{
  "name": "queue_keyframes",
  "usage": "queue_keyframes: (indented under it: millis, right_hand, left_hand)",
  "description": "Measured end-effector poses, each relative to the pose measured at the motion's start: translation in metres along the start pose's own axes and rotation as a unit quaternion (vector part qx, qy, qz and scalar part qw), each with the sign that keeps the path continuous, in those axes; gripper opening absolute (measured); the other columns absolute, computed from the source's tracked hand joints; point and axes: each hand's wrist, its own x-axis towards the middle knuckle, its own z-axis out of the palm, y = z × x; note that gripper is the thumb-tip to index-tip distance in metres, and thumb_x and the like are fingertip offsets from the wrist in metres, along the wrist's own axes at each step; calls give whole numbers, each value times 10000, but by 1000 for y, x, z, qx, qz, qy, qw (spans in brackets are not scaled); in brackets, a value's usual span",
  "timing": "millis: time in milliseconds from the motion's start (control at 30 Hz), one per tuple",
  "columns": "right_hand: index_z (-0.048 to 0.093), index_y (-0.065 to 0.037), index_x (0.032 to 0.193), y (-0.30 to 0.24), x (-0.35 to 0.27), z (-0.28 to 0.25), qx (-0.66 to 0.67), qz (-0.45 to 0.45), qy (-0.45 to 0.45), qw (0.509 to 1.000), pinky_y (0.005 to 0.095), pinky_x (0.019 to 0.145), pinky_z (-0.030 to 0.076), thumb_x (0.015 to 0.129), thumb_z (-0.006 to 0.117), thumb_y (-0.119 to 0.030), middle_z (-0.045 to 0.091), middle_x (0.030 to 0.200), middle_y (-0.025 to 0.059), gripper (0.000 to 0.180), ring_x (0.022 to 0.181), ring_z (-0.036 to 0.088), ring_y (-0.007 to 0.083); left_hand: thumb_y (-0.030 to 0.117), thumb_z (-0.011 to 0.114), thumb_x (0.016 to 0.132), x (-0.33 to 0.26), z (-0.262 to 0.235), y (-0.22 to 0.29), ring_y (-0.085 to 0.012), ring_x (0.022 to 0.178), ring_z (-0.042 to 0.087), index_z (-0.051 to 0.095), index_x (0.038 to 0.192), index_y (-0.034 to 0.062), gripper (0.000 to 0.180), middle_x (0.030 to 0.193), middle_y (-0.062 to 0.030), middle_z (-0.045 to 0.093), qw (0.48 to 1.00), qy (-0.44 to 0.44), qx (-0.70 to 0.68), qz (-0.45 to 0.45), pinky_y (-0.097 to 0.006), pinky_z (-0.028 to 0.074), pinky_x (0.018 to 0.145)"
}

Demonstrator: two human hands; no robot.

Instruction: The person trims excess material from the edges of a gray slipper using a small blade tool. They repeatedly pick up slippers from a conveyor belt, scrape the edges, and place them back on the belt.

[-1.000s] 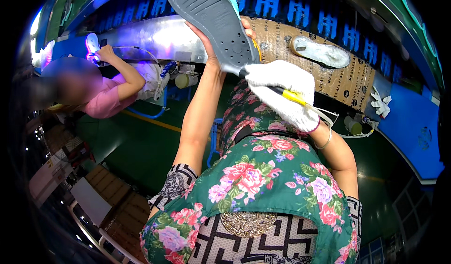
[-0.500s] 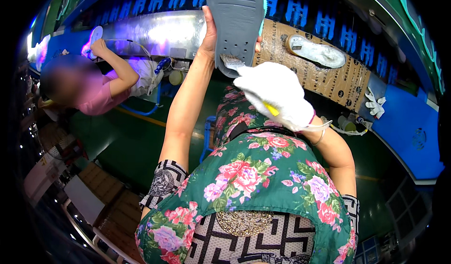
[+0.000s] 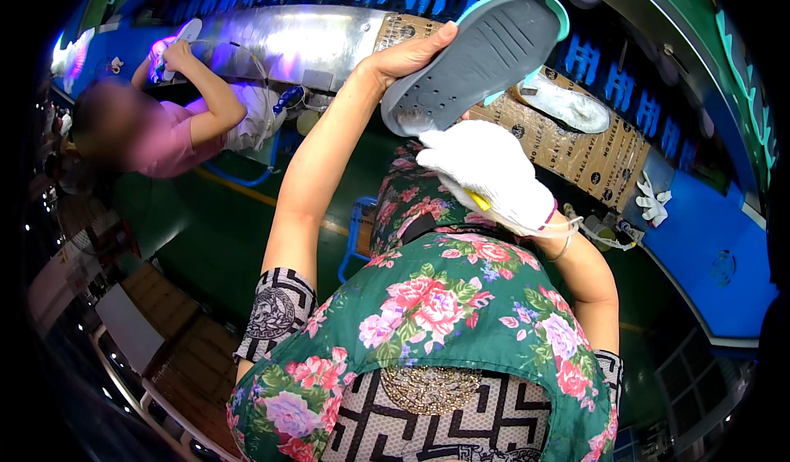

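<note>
My left hand (image 3: 411, 55), bare, grips a grey shoe sole (image 3: 485, 51) with a teal edge by its side, thumb over the rim. The sole is tilted, its upper end leaning right, with small holes and grooves in its face. My right hand (image 3: 490, 170) wears a white knitted glove and is closed around a small brush. Only the brush's pale bristles (image 3: 414, 125) show, blurred against the lower end of the sole; its handle is hidden in the glove. Behind the sole, a whitish shoe sole piece (image 3: 568, 104) lies on the brown printed covering (image 3: 576, 156) of the bench.
A white glove (image 3: 652, 199) lies by the blue panel (image 3: 716, 264) at right. Cups and a cable (image 3: 613, 233) sit under the bench edge. Blue racks (image 3: 584, 59) line the far side. At left, a person in pink (image 3: 177, 137) holds a shoe part under violet light.
The sole has turned clockwise, its upper end swinging right and down. My left hand has turned with it, while the gloved hand stays near the sole's lower end.
</note>
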Motion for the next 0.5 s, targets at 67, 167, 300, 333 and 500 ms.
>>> queue_keyframes:
  millis: [67, 167, 300, 333, 500]
  right_hand:
    - [723, -149, 1048, -1, 5, -2, 74, 9, 7, 997, 382, 763, 536, 809, 732, -104, 722, 1010, 61, 242, 849, 670, 263]
    - [738, -125, 1010, 6, 4, -11, 203, 97, 22, 974, 366, 803, 545, 813, 739, -101, 733, 988, 59, 198, 880, 687, 274]
    - [742, -114, 987, 13, 5, -10, 110, 62, 5, 992, 358, 820, 546, 825, 734, -107, 737, 978, 58, 163, 893, 693, 259]
    - [742, -113, 986, 17, 6, -7, 94, 37, 2, 995, 359, 822, 546, 824, 733, -108, 737, 976, 58, 162, 892, 693, 260]
    - [729, -137, 1012, 19, 6, -15, 70, 28, -12, 997, 388, 795, 541, 777, 744, -88, 721, 1019, 74, 241, 886, 676, 290]
  left_hand:
    - [674, 640, 836, 1, 6, 1, -307, 1030, 707, 503, 1414, -4, 901, 1248, -230, 647, 996, 71, 55, -17, -400, 629, 793]
    - [618, 601, 912, -1, 19, 4, -210, 1127, 656, 524, 1411, 6, 793, 1300, -179, 630, 992, 81, 97, -33, -289, 574, 904]
    - [686, 523, 928, 5, 20, 15, -207, 1152, 646, 554, 1396, 23, 813, 1311, -176, 625, 962, 77, 254, -64, -297, 561, 909]
    - [710, 507, 922, 7, 22, 20, -215, 1156, 646, 559, 1394, 25, 833, 1312, -178, 624, 945, 80, 306, -81, -303, 561, 906]
    - [784, 485, 880, 14, 10, 24, -255, 1107, 674, 574, 1383, 25, 914, 1258, -222, 646, 953, 60, 278, -104, -347, 573, 886]
